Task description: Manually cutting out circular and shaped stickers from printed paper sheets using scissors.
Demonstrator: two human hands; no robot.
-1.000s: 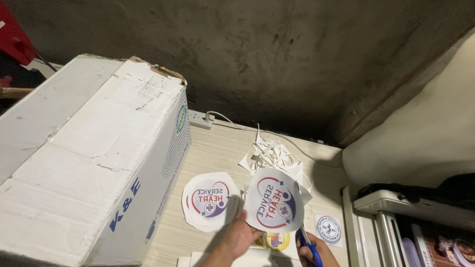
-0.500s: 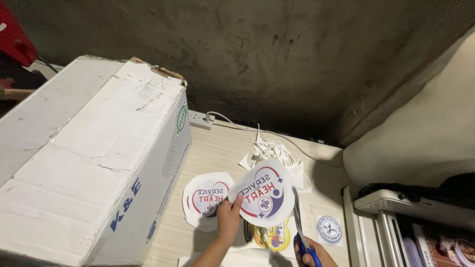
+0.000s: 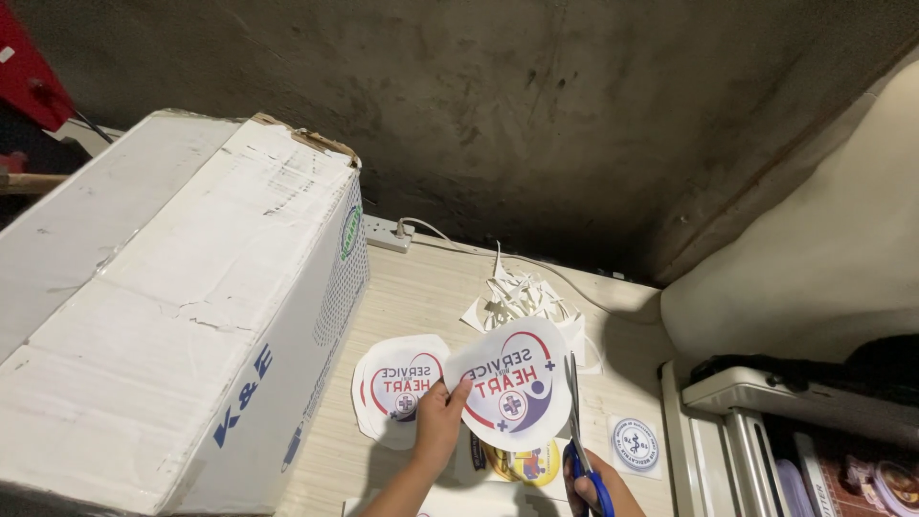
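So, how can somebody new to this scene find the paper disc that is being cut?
Start at the big white cardboard box on the left; beside it lies the pale wooden table. Above the table, the left hand holds up a round printed disc, with scissors at its edge. The similar disc lies flat.

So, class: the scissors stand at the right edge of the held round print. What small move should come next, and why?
Probably close the scissors a little along the curved edge of the round print, while the left hand turns it: the blades lie against its right rim.
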